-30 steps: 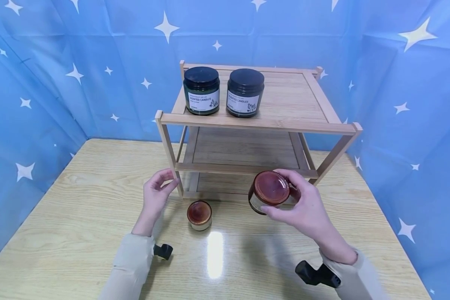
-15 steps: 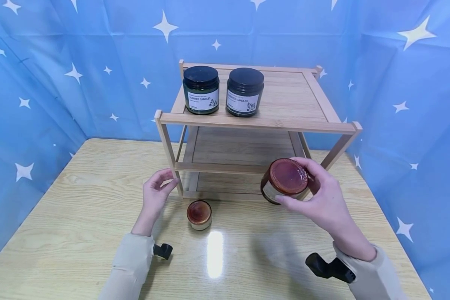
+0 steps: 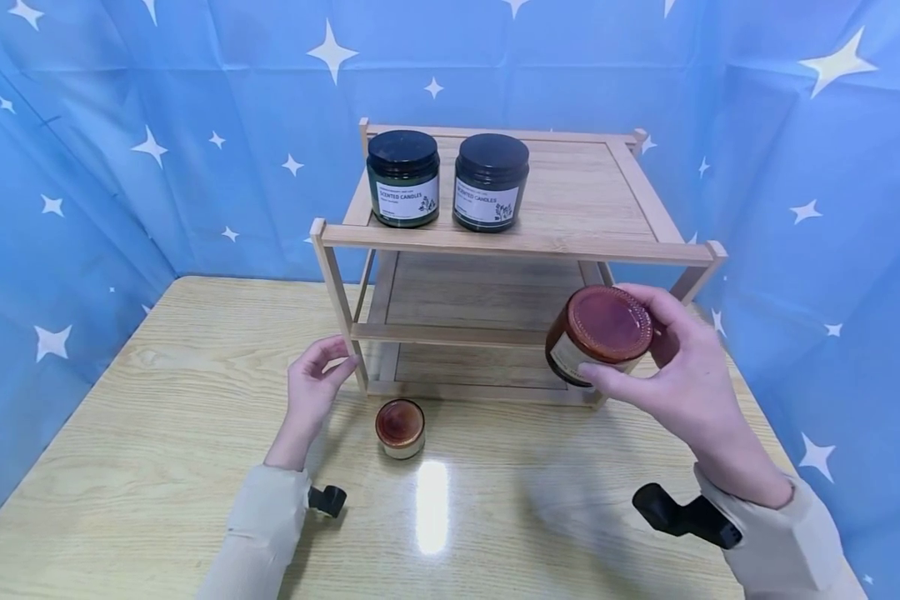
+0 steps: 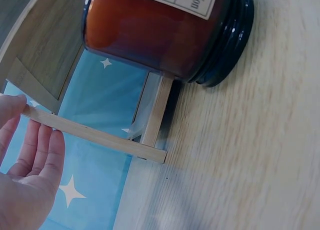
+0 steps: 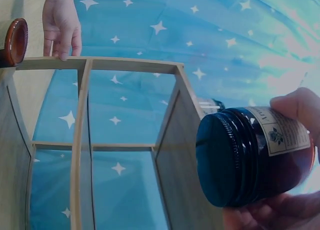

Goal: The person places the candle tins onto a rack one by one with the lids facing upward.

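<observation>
My right hand (image 3: 693,379) grips an amber jar candle (image 3: 607,325) by its sides, upside down and raised in front of the rack's right end. The right wrist view shows its dark lid (image 5: 217,160) and paper label. My left hand (image 3: 317,387) pinches the front left leg (image 4: 95,134) of the wooden shelf rack (image 3: 592,187) between thumb and fingers. Near that hand, a second amber jar candle (image 3: 400,427) stands upside down on the table, before the rack. Its lid is underneath, nearly hidden in the head view.
Two dark jars labelled scented candles, one green (image 3: 403,179) and one grey (image 3: 491,183), stand on the top shelf's left side. Below it is a middle shelf (image 3: 480,292) and a bottom shelf (image 3: 480,367). A blue starred curtain (image 3: 217,167) surrounds the table (image 3: 157,433).
My right hand has carried its jar candle up and to the right, to the rack's right end. The left hand stays on the leg, and the other jars have not moved.
</observation>
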`<state>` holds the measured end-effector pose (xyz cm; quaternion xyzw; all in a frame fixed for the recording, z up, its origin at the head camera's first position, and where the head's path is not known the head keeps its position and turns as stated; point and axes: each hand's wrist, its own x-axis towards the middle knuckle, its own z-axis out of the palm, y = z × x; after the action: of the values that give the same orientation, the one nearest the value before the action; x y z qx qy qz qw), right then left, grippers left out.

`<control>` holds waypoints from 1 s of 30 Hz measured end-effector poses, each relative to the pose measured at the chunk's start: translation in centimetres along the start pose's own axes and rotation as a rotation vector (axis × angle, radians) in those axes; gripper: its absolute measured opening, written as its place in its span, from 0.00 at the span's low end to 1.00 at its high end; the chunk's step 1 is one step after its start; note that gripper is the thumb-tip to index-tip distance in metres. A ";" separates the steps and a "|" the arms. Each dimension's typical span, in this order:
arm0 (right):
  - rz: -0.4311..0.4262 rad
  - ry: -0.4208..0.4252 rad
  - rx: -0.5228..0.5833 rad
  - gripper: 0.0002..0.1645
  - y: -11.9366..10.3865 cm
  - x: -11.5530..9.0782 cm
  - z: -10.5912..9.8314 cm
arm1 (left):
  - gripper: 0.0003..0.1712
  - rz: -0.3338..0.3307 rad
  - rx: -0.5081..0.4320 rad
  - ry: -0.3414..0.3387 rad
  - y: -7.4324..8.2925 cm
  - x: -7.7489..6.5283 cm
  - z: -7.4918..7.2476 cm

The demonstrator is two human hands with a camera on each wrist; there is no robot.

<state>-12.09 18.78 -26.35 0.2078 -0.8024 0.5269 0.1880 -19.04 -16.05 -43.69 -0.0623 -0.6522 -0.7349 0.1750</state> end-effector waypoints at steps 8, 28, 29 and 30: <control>-0.049 0.000 0.134 0.39 -0.3 0.7 -1.1 | 0.15 0.003 0.001 -0.002 0.0 0.1 0.2; -0.033 0.128 0.316 0.32 -2.1 4.2 -2.3 | 0.19 0.015 -0.016 0.000 0.0 -0.1 0.1; -0.026 0.135 0.309 0.32 -2.2 4.5 -2.3 | 0.19 0.016 -0.019 0.000 0.0 -0.1 0.1; -0.019 0.147 0.305 0.31 -2.3 4.8 -2.3 | 0.20 0.016 -0.022 0.000 0.0 -0.1 0.1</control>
<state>-14.70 19.43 -21.26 0.2023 -0.6953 0.6546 0.2173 -18.96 -15.97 -43.71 -0.0695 -0.6437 -0.7405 0.1800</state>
